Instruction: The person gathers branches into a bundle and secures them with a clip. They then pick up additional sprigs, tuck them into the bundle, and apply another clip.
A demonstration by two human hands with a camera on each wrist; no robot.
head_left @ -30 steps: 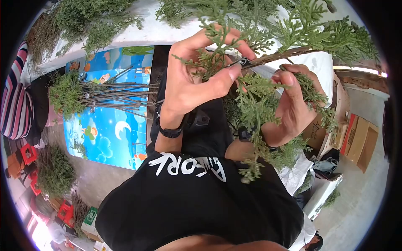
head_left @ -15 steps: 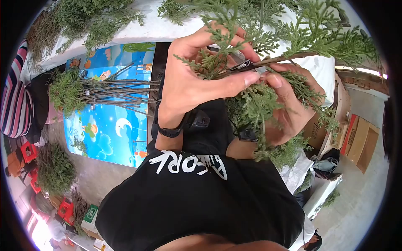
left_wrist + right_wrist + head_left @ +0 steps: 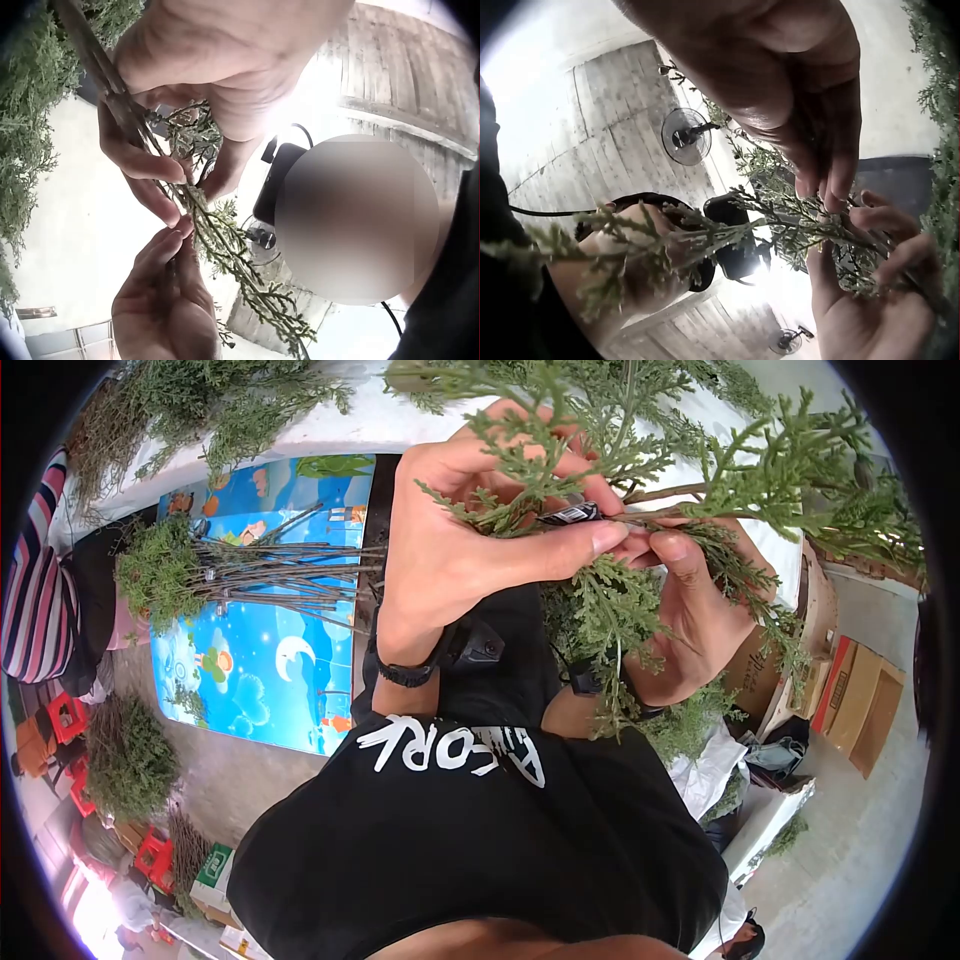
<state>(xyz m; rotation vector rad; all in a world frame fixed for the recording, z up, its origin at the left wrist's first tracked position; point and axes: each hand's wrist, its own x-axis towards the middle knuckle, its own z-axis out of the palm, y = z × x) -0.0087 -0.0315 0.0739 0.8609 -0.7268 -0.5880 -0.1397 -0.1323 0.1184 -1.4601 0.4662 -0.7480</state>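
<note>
In the head view my left hand (image 3: 450,550) pinches woody stems and a small black piece with white print (image 3: 570,513) between thumb and fingers. Close by on the right, my right hand (image 3: 700,610) pinches at the stems, its thumb beside the left thumb tip; a green sprig (image 3: 735,565) lies across its palm. The leafy branch (image 3: 800,510) reaches out to the right. From the left wrist, bare stems (image 3: 124,105) pass under the left hand (image 3: 217,67), and the right fingertips meet them from below. The right wrist view shows both hands' fingertips at the foliage (image 3: 780,217).
Cut greenery (image 3: 200,400) lies on the white-covered table (image 3: 290,445). A bundle of stems (image 3: 290,575) rests on a blue patterned table (image 3: 250,710) at left. Someone in striped clothing (image 3: 35,580) is at far left. Cardboard boxes (image 3: 860,700) stand at right.
My right hand has come left and its fingertips now meet the left ones at the stems. The black piece shows more of its print, and the leafy branch has swung slightly down at the right.
</note>
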